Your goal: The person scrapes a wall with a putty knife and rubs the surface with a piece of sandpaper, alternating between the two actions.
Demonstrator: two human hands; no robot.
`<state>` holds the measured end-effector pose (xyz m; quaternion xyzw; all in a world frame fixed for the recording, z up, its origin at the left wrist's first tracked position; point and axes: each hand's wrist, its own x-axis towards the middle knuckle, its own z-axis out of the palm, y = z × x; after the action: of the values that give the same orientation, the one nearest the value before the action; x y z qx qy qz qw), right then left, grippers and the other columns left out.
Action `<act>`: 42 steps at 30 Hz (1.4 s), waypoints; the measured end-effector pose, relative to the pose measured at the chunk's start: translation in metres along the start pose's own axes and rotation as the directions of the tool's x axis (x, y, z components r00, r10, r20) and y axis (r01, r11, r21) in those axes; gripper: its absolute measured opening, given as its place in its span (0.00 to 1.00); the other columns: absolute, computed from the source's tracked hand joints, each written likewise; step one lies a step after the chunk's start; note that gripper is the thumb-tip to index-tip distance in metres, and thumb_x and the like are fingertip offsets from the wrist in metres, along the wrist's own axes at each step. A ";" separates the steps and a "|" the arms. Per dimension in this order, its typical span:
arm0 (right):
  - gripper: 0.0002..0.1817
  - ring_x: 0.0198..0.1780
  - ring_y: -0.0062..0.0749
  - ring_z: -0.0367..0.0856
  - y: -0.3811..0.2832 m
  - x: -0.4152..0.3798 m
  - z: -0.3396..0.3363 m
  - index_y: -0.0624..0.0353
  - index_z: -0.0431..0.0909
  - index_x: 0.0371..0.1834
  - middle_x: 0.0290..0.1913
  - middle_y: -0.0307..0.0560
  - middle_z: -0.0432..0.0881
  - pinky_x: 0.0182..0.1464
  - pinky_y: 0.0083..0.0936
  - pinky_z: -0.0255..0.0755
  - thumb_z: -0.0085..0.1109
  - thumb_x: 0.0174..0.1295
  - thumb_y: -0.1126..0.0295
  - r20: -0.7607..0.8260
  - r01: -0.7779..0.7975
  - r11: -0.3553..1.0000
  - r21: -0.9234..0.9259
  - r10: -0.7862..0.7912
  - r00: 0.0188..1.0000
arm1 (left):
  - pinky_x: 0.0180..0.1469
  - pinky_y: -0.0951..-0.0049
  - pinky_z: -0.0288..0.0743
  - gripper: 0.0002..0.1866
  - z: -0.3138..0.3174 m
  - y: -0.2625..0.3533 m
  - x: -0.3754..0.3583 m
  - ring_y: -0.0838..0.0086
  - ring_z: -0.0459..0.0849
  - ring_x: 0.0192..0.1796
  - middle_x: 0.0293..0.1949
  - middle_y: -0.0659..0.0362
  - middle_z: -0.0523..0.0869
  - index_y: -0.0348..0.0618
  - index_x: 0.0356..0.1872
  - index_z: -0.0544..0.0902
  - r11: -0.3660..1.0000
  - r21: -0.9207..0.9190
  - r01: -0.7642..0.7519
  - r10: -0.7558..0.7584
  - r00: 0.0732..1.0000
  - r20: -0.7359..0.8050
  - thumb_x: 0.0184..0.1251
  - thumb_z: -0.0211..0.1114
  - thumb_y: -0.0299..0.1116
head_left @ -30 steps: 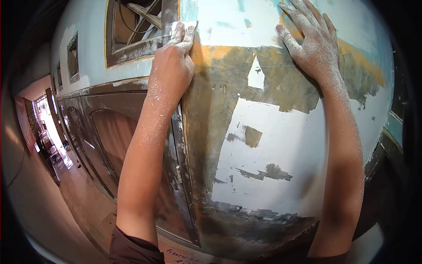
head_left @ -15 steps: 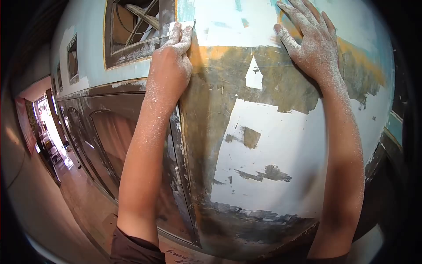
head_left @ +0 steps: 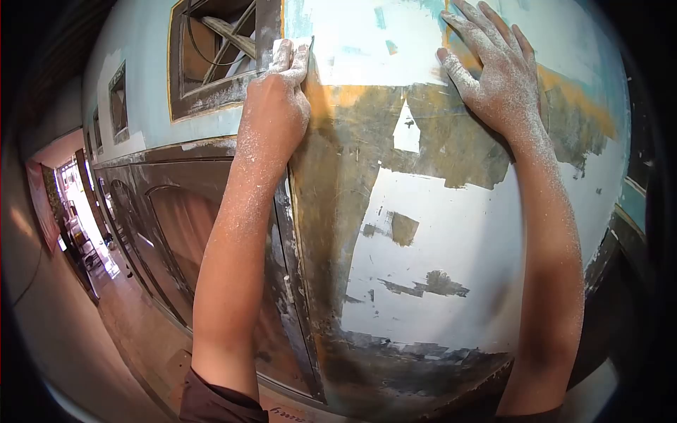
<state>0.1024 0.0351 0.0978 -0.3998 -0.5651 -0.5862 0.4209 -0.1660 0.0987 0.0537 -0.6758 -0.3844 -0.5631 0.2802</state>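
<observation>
My left hand [head_left: 281, 83], dusted with white powder, is closed on a small whitish sheet that looks like sandpaper [head_left: 305, 46]. Two fingers press it flat against the wall's corner edge, beside the window frame. Its gritty face is hidden. My right hand [head_left: 497, 77] lies palm down on the wall with fingers spread, holding nothing; powder coats its fingers and wrist. Between the hands, the wall [head_left: 352, 127] shows bare brownish board under a white painted area. Lower down is a large white filler patch [head_left: 437, 240], with a small pointed white patch [head_left: 406, 128] above it.
Left of the corner is a dark wooden window frame [head_left: 211, 95] with crossed slats inside. Below it runs a brown panelled side [head_left: 187, 225] with curtained glass. A tiled floor passage [head_left: 127, 317] leads to a bright doorway [head_left: 88, 204] at far left.
The view has tilted up a little, so the wall sits lower in the picture. My left hand has slid slightly upward along the corner with the sheet. My right hand stays on the same spot.
</observation>
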 end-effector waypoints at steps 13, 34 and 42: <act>0.29 0.81 0.51 0.61 0.005 0.002 0.003 0.54 0.79 0.68 0.78 0.49 0.71 0.82 0.55 0.48 0.62 0.63 0.57 0.001 0.030 0.999 0.014 -0.030 1.000 | 0.70 0.53 0.74 0.26 0.016 -0.014 0.005 0.38 0.80 0.62 0.67 0.32 0.75 0.34 0.64 0.82 0.980 -0.016 -0.199 0.191 0.960 -0.206 0.63 0.55 0.18; 0.30 0.82 0.50 0.59 0.013 0.002 0.008 0.55 0.78 0.69 0.79 0.51 0.70 0.83 0.54 0.46 0.62 0.63 0.56 0.004 0.030 0.999 -0.034 -0.029 1.000 | 0.51 0.48 0.82 0.15 0.014 -0.019 0.025 0.35 0.87 0.44 0.37 0.31 0.86 0.30 0.44 0.89 0.982 0.021 -0.186 0.187 0.963 -0.192 0.57 0.59 0.20; 0.30 0.82 0.49 0.61 0.004 0.003 0.002 0.55 0.79 0.68 0.79 0.49 0.70 0.83 0.52 0.47 0.63 0.63 0.56 -0.011 0.019 1.000 -0.002 -0.019 1.000 | 0.58 0.49 0.80 0.20 0.014 -0.019 0.027 0.36 0.86 0.51 0.51 0.31 0.85 0.32 0.51 0.88 0.989 0.009 -0.149 0.148 0.974 -0.170 0.58 0.59 0.20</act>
<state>0.1054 0.0369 0.1016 -0.3917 -0.5660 -0.5927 0.4182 -0.1718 0.1258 0.0765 -0.6525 -0.3064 -0.5971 0.3520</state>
